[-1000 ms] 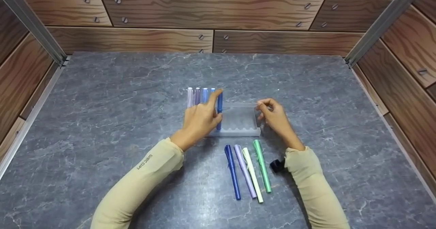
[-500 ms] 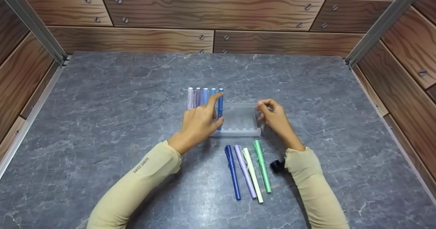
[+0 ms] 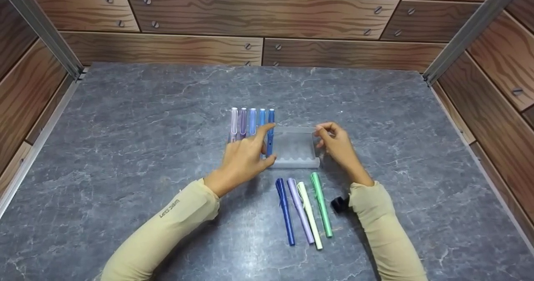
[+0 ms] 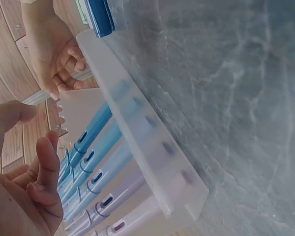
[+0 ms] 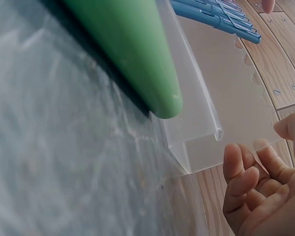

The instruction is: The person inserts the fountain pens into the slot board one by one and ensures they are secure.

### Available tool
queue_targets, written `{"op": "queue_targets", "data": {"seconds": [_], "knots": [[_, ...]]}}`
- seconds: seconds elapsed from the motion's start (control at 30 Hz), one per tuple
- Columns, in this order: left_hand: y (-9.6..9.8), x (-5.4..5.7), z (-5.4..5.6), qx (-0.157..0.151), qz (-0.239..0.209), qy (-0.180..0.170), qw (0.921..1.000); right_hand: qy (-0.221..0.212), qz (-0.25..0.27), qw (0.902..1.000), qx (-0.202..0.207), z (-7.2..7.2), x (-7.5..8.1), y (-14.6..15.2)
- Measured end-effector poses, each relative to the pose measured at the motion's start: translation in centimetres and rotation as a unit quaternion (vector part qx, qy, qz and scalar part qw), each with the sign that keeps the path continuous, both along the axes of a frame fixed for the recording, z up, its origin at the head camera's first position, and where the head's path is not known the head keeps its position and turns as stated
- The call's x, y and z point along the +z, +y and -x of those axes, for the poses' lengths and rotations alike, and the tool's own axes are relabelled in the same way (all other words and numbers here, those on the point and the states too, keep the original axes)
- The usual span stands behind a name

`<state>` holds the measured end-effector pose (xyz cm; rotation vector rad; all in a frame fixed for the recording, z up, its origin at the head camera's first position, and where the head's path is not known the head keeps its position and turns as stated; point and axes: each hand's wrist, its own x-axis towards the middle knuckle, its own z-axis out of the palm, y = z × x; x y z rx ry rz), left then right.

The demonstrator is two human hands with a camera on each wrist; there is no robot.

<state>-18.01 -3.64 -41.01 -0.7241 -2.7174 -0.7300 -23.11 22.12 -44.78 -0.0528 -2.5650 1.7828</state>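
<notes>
A clear plastic pen stand (image 3: 292,145) with scalloped slots holds several pens side by side in its left part, shading from pale lilac to blue. My left hand (image 3: 246,158) hovers over these pens beside the rightmost blue pen (image 3: 270,141). In the left wrist view its thumb and fingers are spread apart with nothing between them. My right hand (image 3: 336,143) pinches the stand's upper right corner between thumb and fingers; the right wrist view shows the fingertips (image 5: 260,147) at that edge.
In front of the stand lie a dark blue pen (image 3: 285,212), a lilac pen (image 3: 300,212), a cream pen (image 3: 310,214) and a green pen (image 3: 321,206). A black object (image 3: 339,204) shows by the right cuff. Wood-patterned walls (image 3: 258,13) enclose the grey marbled table (image 3: 167,105).
My left hand has let go of the rightmost blue pen and drawn back slightly toward me, its index finger sliding down from the pen's top. The right hand stays at the stand's corner.
</notes>
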Motion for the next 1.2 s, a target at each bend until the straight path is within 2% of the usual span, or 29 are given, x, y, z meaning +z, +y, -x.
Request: {"op": "queue_targets", "data": {"seconds": [0.23, 0.33, 0.67, 0.87, 1.2], "knots": [[0.0, -0.3, -0.6, -0.018, -0.004, 0.004, 0.9998, 0.003, -0.005, 1.0000, -0.001, 0.0, -0.1, -0.1], [0.0, -0.5, -0.8, -0.023, -0.007, -0.005, 0.9997, 0.006, -0.007, 1.0000, 0.001, 0.0, -0.1, -0.1], [0.2, -0.7, -1.1, -0.043, -0.024, -0.059, 0.9971, 0.011, -0.011, 0.9999, -0.002, 0.0, -0.1, 0.0], [0.3, -1.0, -1.4, -0.059, -0.026, -0.079, 0.9948, 0.007, -0.016, 0.9998, 0.000, 0.0, 0.0, 0.0], [0.5, -1.3, -1.7, -0.074, 0.006, -0.140, 0.9874, 0.004, -0.012, 0.9999, 0.008, 0.0, -0.1, 0.2]]}}
